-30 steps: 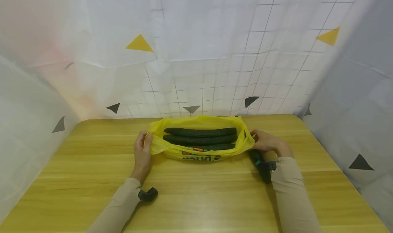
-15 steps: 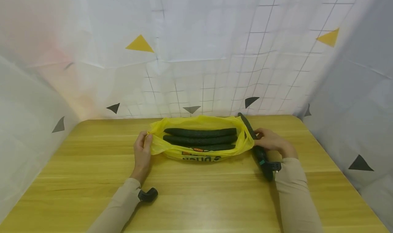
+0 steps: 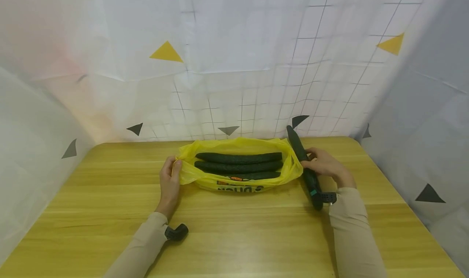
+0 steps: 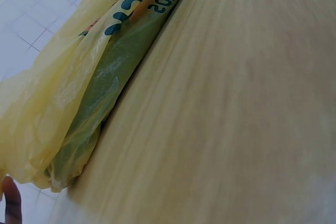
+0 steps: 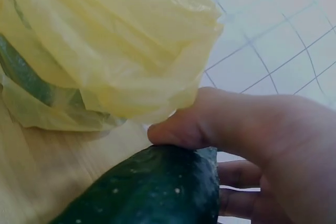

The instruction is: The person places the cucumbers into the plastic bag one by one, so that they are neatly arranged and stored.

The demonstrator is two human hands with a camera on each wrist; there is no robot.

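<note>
A yellow plastic bag (image 3: 239,144) lies open-mouthed near the table's far edge, with three dark green cucumbers (image 3: 238,158) side by side inside it. At its left end my left hand (image 3: 169,188) pinches the bag's rim between thumb and fingers; only one fingertip shows in the left wrist view. My right hand (image 3: 326,167) grips another cucumber (image 3: 296,143) just right of the bag, thumb on its near side. This cucumber slants, its far end rising in front of the back curtain. In the right wrist view the bag (image 5: 126,40) hangs beside the thumb.
The wooden table (image 3: 234,233) reaches back to a white gridded curtain (image 3: 238,74) with dark and yellow triangles. Fabric sides stand at left and right. A black wrist camera (image 3: 176,232) sits on the left forearm, and another (image 3: 327,197) on the right.
The right hand has gone from the bag's right rim to the cucumber, now lifted and shifted away, its far end higher in view. The left hand and bag have stayed almost still.
</note>
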